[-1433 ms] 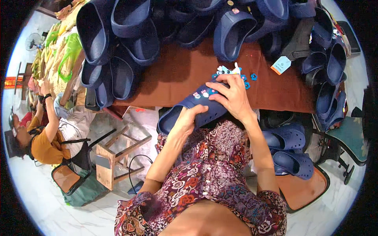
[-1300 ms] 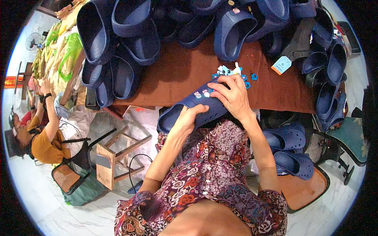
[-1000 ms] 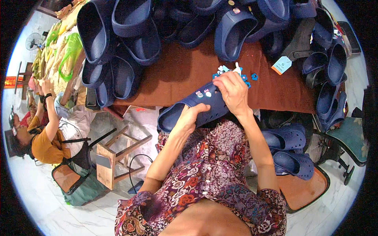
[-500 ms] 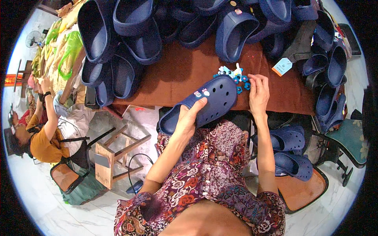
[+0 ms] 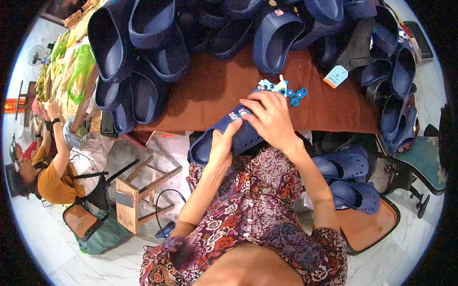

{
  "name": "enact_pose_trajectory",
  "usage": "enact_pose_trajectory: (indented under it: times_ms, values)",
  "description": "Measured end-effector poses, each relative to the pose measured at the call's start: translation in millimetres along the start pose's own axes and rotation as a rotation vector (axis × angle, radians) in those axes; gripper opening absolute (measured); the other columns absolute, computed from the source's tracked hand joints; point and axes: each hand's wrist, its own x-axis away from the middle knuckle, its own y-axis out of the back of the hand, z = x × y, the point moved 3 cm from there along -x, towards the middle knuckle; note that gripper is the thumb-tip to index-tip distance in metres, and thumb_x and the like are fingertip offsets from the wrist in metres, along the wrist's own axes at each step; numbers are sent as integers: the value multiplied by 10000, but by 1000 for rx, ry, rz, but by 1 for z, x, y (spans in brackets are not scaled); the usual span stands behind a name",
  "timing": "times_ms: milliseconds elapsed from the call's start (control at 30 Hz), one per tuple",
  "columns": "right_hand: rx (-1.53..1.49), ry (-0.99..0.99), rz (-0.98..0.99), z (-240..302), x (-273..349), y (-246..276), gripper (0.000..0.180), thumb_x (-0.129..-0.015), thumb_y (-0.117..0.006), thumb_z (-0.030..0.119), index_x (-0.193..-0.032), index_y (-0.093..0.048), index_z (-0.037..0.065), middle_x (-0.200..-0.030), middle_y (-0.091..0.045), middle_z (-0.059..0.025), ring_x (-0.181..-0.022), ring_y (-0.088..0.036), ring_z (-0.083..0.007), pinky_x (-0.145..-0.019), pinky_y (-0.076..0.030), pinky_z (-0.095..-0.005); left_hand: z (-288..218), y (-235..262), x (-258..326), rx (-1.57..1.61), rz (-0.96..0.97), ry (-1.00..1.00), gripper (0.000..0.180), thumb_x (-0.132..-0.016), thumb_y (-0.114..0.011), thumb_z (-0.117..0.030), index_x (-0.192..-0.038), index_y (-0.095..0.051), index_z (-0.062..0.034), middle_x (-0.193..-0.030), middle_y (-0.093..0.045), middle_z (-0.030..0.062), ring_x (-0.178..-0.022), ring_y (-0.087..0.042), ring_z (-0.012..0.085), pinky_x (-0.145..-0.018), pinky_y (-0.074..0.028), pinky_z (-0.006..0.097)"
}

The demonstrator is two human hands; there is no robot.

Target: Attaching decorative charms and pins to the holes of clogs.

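Observation:
My left hand (image 5: 223, 145) grips a navy clog (image 5: 202, 145) by its side, the thumb lying on top near the strap. The clog is held tilted over my lap, its toe toward the table edge. Two small charms, a white swirl charm (image 5: 233, 116) and a pink-and-white charm (image 5: 242, 112), sit on its upper. Over the holed toe part, my right hand (image 5: 272, 117) is closed, its bent fingertips pressed on the upper beside the charms. Whatever those fingers pinch is hidden. Just beyond lie blue flower charms (image 5: 296, 97) and a cluster of white and light-blue charms (image 5: 273, 86).
Many navy clogs (image 5: 164, 59) crowd the far side of the brown-covered table (image 5: 334, 112). A light-blue tag (image 5: 336, 76) hangs from a dark strap. More clogs (image 5: 354, 196) rest on an orange-seated chair (image 5: 369, 226) at right. A wooden stool (image 5: 126, 205) and another person (image 5: 57, 178) are at left.
My right hand has moved left and nearer, from beside the blue flower charms onto the clog's upper. My left hand keeps its hold on the clog.

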Motion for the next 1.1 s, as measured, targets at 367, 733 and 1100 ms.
enact_pose_trajectory:
  times_ms: [367,733,1100]
  values:
    - [-128,-74,16,-8,1,-12,168,-832,-689,268,-956,-713,158,-1034,-639,-14,-1095,-536,-237,-981,-319,-434,1,1,-4,-26,18,17,352,-857,-685,-151,-1160,-598,5,-1080,-656,62,-962,-641,154,-865,-512,293]
    - [-167,-129,-124,-10,11,-12,107,-803,-712,256,-839,-704,156,-895,-637,-2,-991,-564,-220,-936,-324,-410,-1,-11,4,-36,-13,-1,235,-828,-664,-91,-1053,-642,-27,-987,-674,25,-889,-643,134,-841,-504,293]
    - [-785,-349,-314,-32,20,-3,34,-943,-597,29,-957,-627,23,-910,-605,-21,-932,-552,-134,-853,-443,-273,3,-2,-2,17,15,61,336,-850,-666,-96,-1162,-641,26,-1082,-684,79,-939,-657,148,-847,-526,291]
